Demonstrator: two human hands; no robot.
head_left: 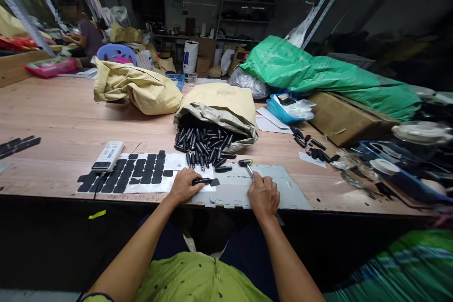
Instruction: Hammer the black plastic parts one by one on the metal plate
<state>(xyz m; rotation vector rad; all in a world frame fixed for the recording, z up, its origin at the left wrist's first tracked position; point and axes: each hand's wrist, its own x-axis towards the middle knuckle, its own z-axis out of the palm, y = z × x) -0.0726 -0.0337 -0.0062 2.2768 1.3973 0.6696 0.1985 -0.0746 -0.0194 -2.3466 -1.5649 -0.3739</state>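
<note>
My left hand (184, 185) rests at the table's near edge, fingers closed on a slim black plastic part (202, 181) lying on a grey metal plate (233, 188). My right hand (264, 194) grips the handle of a small hammer (247, 164), whose head rests on the plate just ahead. A pile of the same black parts (203, 146) spills from an open tan sack (219, 108) right behind my hands. A white sheet with black adhesive pads (134, 172) lies to the left.
A white remote-like device (108, 155) sits on the pad sheet. More tan sacks (134, 87), a green bag (318, 73), a cardboard box (345, 120) and a blue tray (283, 108) crowd the back and right. Another person sits at the far left.
</note>
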